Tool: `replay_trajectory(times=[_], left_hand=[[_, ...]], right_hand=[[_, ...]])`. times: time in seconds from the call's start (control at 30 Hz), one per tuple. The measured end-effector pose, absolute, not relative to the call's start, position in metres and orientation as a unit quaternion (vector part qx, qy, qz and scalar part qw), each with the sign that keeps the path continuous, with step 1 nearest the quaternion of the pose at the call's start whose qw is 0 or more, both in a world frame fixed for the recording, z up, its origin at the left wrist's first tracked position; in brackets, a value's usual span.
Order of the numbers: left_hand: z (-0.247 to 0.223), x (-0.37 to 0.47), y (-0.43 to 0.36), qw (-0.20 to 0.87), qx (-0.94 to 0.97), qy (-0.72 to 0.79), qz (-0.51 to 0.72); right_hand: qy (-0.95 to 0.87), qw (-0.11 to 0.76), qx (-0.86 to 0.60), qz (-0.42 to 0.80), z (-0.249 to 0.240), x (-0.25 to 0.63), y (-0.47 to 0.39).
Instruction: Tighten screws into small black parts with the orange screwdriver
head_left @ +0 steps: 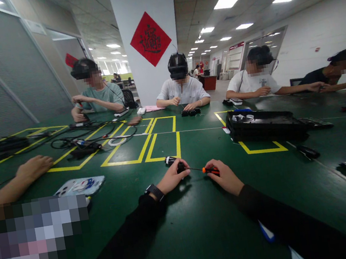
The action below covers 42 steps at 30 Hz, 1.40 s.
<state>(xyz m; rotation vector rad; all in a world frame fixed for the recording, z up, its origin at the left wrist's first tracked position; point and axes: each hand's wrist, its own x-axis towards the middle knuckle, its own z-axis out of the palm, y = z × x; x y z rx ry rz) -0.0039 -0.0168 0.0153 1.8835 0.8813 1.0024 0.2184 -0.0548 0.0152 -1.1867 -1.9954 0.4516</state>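
Note:
My left hand [173,176], with a dark watch [154,192] on its wrist, is closed round a small black cylindrical part [181,167]. A black piece with a white band [170,160] lies right behind those fingers; whether it joins the held part I cannot tell. My right hand [225,176] grips a screwdriver [211,170] with an orange and black handle. Its thin shaft points left, and the tip reaches the part at my left fingers. Both hands are low over the green table [202,212].
A black tray [267,123] stands at the back right. Cables [86,145] and yellow tape outlines lie back left. A phone [80,186] and another person's hand [34,166] are at the left. Several people sit across the table. A black-handled tool [308,151] lies right.

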Motion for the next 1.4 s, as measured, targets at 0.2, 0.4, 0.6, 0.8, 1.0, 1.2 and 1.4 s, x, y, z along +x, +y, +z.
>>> replay_trajectory(times=[0.2, 0.4, 0.6, 0.8, 1.0, 1.2, 1.4], left_hand=[[0.0150, -0.0039, -0.0167, 0.417, 0.740, 0.345, 0.399], [0.0160, -0.0042, -0.0176, 0.416, 0.738, 0.349, 0.400], [0.0172, -0.0036, -0.0185, 0.412, 0.740, 0.350, 0.400], [0.0175, -0.0035, -0.0187, 0.419, 0.735, 0.355, 0.399], [0.0172, -0.0037, -0.0183, 0.419, 0.738, 0.351, 0.396], [0.0159, -0.0035, -0.0178, 0.415, 0.737, 0.353, 0.400], [0.0159, -0.0037, -0.0180, 0.414, 0.736, 0.357, 0.399]], right_hand=[[-0.760, 0.381, -0.488, 0.198, 0.0111, 0.2206, -0.0505], [-0.794, 0.348, -0.470, 0.165, 0.0146, 0.2201, -0.0511], [-0.781, 0.354, -0.481, 0.181, 0.0160, 0.2191, -0.0539], [-0.757, 0.365, -0.495, 0.221, 0.0127, 0.2186, -0.0535], [-0.772, 0.362, -0.489, 0.181, 0.0105, 0.2196, -0.0503], [-0.789, 0.364, -0.464, 0.170, 0.0111, 0.2196, -0.0505], [-0.780, 0.370, -0.467, 0.190, 0.0141, 0.2186, -0.0543]])
